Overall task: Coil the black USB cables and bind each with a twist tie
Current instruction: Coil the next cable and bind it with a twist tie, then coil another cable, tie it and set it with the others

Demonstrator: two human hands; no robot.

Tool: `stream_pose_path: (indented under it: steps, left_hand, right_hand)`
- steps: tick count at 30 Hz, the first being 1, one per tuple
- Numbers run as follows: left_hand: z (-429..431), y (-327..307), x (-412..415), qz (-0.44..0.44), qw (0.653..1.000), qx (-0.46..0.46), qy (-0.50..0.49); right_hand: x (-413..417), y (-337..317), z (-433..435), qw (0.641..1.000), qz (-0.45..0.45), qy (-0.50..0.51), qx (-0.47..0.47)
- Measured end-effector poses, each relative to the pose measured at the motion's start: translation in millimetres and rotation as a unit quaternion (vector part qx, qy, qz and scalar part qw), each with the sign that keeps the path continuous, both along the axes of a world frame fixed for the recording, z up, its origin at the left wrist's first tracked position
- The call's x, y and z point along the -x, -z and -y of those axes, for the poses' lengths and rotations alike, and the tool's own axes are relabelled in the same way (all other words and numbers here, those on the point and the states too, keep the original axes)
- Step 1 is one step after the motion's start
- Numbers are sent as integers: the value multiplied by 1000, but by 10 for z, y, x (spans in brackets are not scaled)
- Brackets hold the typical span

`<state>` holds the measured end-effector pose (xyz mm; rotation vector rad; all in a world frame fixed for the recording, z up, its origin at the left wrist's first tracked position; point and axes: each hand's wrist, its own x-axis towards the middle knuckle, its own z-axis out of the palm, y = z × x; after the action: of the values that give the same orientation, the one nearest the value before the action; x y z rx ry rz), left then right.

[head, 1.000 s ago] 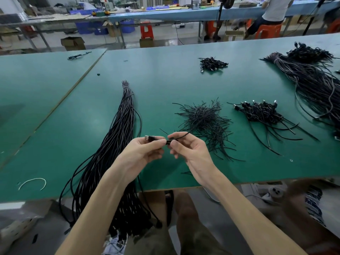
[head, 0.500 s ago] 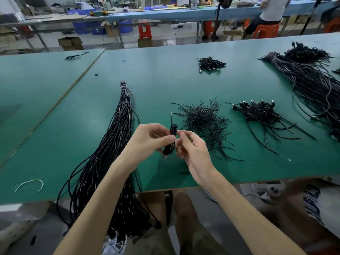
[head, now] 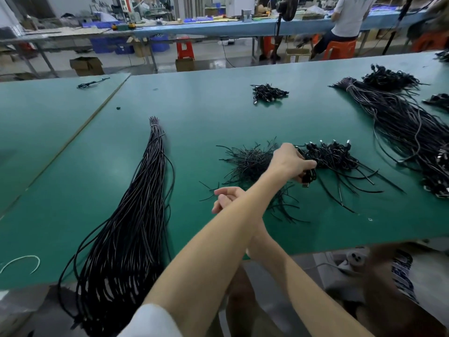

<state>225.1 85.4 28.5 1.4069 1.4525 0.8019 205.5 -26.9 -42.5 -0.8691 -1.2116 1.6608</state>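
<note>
worktop [head: 218, 113]: plain green all over, no pattern
long cable bundle [head: 136, 227]: black, with pale shiny streaks along the strands
twist tie pile [head: 247, 161]: matte black
pile of tied coils [head: 335, 156]: black too, silver plug tips poking out
coiled cable [head: 309, 176] in the left hand [head: 290, 164]: black, silvery plug
thin loop [head: 21, 261], lower left: white
sleeve [head: 150, 322], bottom centre: white
stools [head: 184, 49], top of frame: orange-red
crates [head: 107, 45], upper left: blue
boxes [head: 86, 65] on the floor: plain cardboard brown
far bench [head: 218, 27]: light blue top
</note>
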Motion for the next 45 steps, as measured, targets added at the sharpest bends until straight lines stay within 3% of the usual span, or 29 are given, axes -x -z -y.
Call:
stream_pose_path:
  steps: [4, 14, 19, 22, 24, 27, 30, 32, 34, 36, 40, 45]
  left_hand:
    - [-99, 211, -189, -29, 1000, -8, -3]
    - [44, 238, -87, -64, 993, -31, 96]
    - [206, 36, 159, 64, 995, -62, 47]
    - [356, -69, 527, 144, 987, -73, 20]
    - [448, -76, 852, 153, 984, -92, -10]
    - [547, 41, 1370, 74, 985, -131, -89]
    - [620, 253, 1827, -89, 970, -147, -173]
    - [675, 401, 2076, -232, 933, -169, -217]
    - [715, 507, 2263, -379, 874, -182, -244]
    - [723, 572, 2383, -479, 826, -157, -253]
    - [706, 627, 2369, -550, 793, -101, -242]
    - [667, 621, 2356, -541, 795, -110, -251]
  right_hand:
    - [51, -7, -54, 999, 39, 7, -29]
    - [57, 37, 3, 996, 61, -25, -65]
    - [26, 2, 39, 994, 59, -74, -60]
    - [26, -3, -26, 993, 104, -16, -59]
    - [45, -3, -30, 996, 76, -8, -55]
    - [57, 3, -8, 996, 63, -21, -58]
    - [33, 25, -25, 995, 65, -13, -78]
    - [24, 25, -26, 994, 65, -17, -82]
    - [17, 24, -13, 994, 70, -20, -84]
    - [13, 28, -17, 993, 74, -19, -86]
    - [4, 42, -25, 993, 73, -17, -88]
    - [5, 45, -30, 993, 74, -19, -85]
